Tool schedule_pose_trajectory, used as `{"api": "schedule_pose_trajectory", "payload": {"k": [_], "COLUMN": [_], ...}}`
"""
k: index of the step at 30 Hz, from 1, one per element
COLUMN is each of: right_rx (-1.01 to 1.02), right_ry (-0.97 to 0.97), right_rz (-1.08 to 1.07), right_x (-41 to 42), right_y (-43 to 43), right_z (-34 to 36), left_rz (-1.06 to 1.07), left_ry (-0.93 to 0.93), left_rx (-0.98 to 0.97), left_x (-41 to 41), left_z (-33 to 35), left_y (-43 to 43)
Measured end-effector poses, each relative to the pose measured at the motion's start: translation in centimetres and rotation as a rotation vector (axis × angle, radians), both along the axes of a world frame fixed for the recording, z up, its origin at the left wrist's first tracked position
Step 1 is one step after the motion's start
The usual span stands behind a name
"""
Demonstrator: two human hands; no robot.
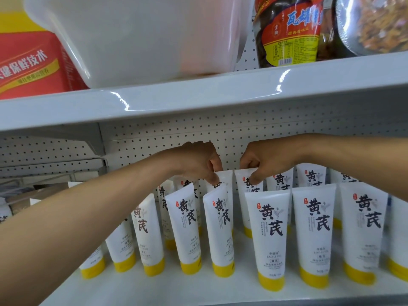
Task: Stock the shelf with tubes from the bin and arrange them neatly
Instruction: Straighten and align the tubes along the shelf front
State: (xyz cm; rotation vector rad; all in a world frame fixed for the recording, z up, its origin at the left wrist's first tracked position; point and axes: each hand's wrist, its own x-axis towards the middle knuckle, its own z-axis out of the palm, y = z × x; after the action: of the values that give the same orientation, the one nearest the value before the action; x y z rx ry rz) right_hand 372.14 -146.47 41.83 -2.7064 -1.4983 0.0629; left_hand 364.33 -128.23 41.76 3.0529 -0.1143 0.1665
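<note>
A white shelving unit fills the frame. Its upper shelf (198,100) crosses the top half, and a perforated back panel (176,138) rises behind the lower shelf (154,290).

On the upper shelf, a blurred white plastic bin (136,36) sits at upper centre. A red and yellow box (28,62) stands at its left, and a red-labelled jar (289,34) and a clear packet (375,25) are at upper right.

Two bare forearms reach in, one from the lower left and one from the right edge, and meet at the centre of the frame.

White tubes (268,235) with yellow caps stand cap-down in rows across the lower shelf. Those on the right stand upright and those on the left lean.

The left hand (198,160) has its fingers (212,177) pinching the flat top edge of a back-row tube (227,177), just behind a leaning front tube. Just beside it, the right hand (267,160) has its fingers (254,180) pinching the top of the neighbouring back-row tube (241,177). Both tubes stand in the back row, close together.
</note>
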Motion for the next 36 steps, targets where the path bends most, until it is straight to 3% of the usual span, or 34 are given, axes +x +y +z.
{"api": "schedule_pose_trajectory", "payload": {"k": [10, 15, 17, 20, 24, 26, 30, 36], "right_rx": [0.094, 0.253, 0.316, 0.306, 0.088, 0.011, 0.0, 0.02], "right_ry": [0.042, -0.065, -0.059, -0.007, 0.102, 0.102, 0.068, 0.031], "right_rz": [-0.026, -0.008, 0.035, 0.087, 0.067, 0.076, 0.084, 0.07], "right_x": [-0.8, -2.6, -3.5, -5.2, -7.7, -8.6, -8.8, -8.9], "right_y": [0.1, -1.4, -2.2, -3.0, -3.9, -4.0, -3.6, -3.5], "right_z": [0.5, 1.5, 1.8, 2.0, 1.5, 0.8, -0.3, -0.6], "left_rz": [-0.005, -0.031, -0.023, -0.008, 0.035, 0.064, 0.063, -0.027], "left_ry": [0.028, -0.297, -0.366, -0.314, -0.281, -0.279, -0.284, -0.132], "left_rx": [-0.019, -0.038, 0.033, 0.193, 0.455, 0.487, 0.368, 0.006], "left_x": [-0.8, -3.1, -4.8, -7.1, -8.4, -8.5, -8.6, -8.9], "left_z": [0.5, 1.0, 1.1, 0.6, -0.9, -1.5, -1.9, -1.7], "left_y": [-0.1, -0.6, -1.3, -2.6, -3.9, -4.2, -4.7, -3.8]}}
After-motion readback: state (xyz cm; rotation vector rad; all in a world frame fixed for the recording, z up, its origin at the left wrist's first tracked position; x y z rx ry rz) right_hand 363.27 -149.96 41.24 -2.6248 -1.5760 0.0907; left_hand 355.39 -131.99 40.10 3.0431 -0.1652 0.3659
